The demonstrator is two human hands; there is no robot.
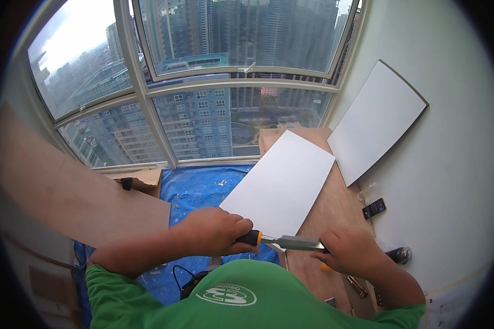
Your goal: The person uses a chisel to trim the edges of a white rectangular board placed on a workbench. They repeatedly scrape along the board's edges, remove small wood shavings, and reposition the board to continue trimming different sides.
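My left hand [228, 233] is closed round the black-and-orange handle [251, 238] of a chisel-like tool, held level in front of my green-shirted body. Its flat metal blade [296, 242] points right, into my right hand [348, 247], whose fingers are closed at the blade's far end; a dark piece there is mostly hidden. Beyond my hands a white panel [280, 181] lies slanting on a wooden work surface [329, 219]. Under my right arm lie an orange-handled tool [357, 285] and other small items, partly hidden.
A second white panel [376, 123] leans on the right wall, near a phone [374, 209] and a dark cylinder [400, 255]. A plywood sheet [93, 200] and cardboard [145, 175] stand left. Blue sheeting [192, 181] covers the floor before tall windows [241, 115].
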